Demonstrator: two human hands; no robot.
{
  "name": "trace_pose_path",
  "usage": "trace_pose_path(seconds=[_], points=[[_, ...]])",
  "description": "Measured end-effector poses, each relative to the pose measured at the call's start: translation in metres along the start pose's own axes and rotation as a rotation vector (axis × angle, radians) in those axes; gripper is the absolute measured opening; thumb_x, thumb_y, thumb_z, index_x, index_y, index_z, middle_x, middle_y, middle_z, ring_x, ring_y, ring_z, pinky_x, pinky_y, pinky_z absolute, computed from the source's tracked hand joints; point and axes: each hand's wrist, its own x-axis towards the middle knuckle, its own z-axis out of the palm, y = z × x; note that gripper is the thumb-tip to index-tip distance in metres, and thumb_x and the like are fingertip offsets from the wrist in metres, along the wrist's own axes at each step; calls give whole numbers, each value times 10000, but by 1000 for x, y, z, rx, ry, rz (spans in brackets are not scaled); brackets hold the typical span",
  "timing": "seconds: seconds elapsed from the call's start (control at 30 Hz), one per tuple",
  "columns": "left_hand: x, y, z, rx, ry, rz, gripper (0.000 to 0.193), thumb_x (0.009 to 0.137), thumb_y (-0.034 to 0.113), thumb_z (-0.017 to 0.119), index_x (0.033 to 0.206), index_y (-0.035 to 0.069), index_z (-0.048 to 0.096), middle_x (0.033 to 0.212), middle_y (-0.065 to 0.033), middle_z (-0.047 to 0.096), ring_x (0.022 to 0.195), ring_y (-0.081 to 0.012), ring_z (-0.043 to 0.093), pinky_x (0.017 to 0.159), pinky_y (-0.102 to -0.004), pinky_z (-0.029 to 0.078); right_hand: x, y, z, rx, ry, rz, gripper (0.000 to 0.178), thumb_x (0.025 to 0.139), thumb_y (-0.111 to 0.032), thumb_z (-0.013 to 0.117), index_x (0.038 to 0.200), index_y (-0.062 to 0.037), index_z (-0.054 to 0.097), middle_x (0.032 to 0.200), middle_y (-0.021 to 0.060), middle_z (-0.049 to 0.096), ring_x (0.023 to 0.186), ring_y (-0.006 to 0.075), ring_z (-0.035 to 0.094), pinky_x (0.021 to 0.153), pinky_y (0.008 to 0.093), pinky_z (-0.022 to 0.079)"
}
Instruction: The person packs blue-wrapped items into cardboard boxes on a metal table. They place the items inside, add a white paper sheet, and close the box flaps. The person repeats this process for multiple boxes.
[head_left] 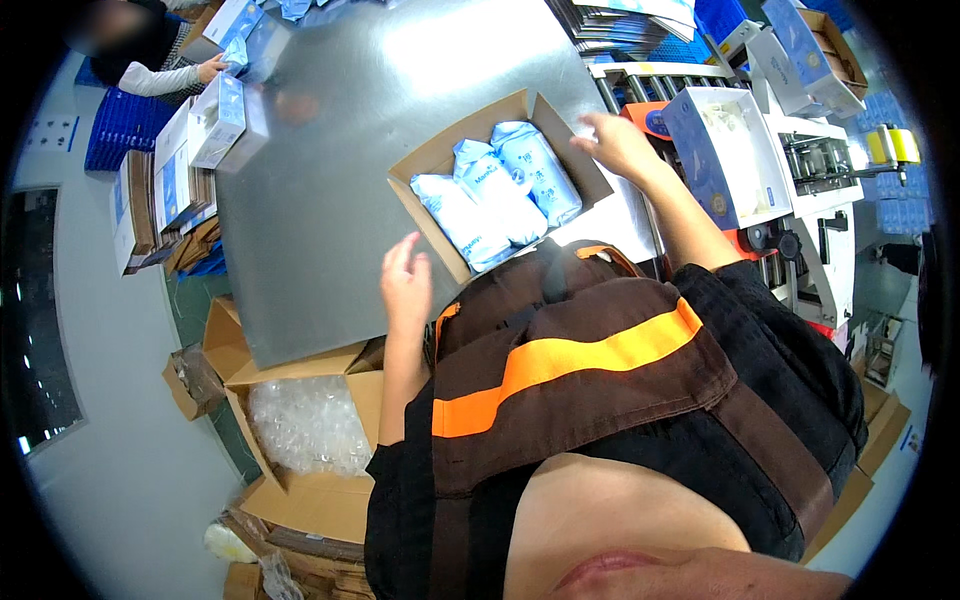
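Note:
An open cardboard box (pixel 438 234) stands on the metal table in front of me, its flaps raised. Inside it lie three light blue and white soft packs (pixel 495 192) side by side, with a small round mark or object on the middle one. My left hand (pixel 407 278) is just outside the box's near left wall, fingers stretched out, holding nothing. On the other side, my right hand (pixel 618 145) hovers by the right flap, its fingers apart and nothing in them; I cannot tell whether it touches the flap.
The metal table (pixel 330 190) stretches away. To the right, a blue and white carton (pixel 728 160) stands on a roller conveyor machine (pixel 820 215). Lower left is a cardboard box of clear plastic (pixel 308 425). At far left a co-worker's hand (pixel 211 68) holds a blue pack beside stacked cartons (pixel 172 185).

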Motion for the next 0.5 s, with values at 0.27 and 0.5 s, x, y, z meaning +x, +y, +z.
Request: trace_pose_path(seconds=[0.27, 0.5], points=[[18, 75, 40, 486, -461, 293, 830, 690, 605, 729, 1133, -88, 619, 1148, -281, 618, 1008, -382, 638, 872, -416, 508, 7, -43, 57, -279, -793, -358, 380, 957, -281, 469, 1228, -62, 620, 1246, 166, 610, 1091, 343, 597, 963, 399, 441], [82, 57, 58, 440, -601, 115, 599, 688, 554, 757, 1063, 88, 716, 943, -122, 696, 933, -307, 668, 834, -377, 521, 37, -48, 49, -78, -765, -298, 295, 850, -240, 549, 986, -44, 721, 1030, 199, 677, 994, 316, 644, 886, 403, 471]])
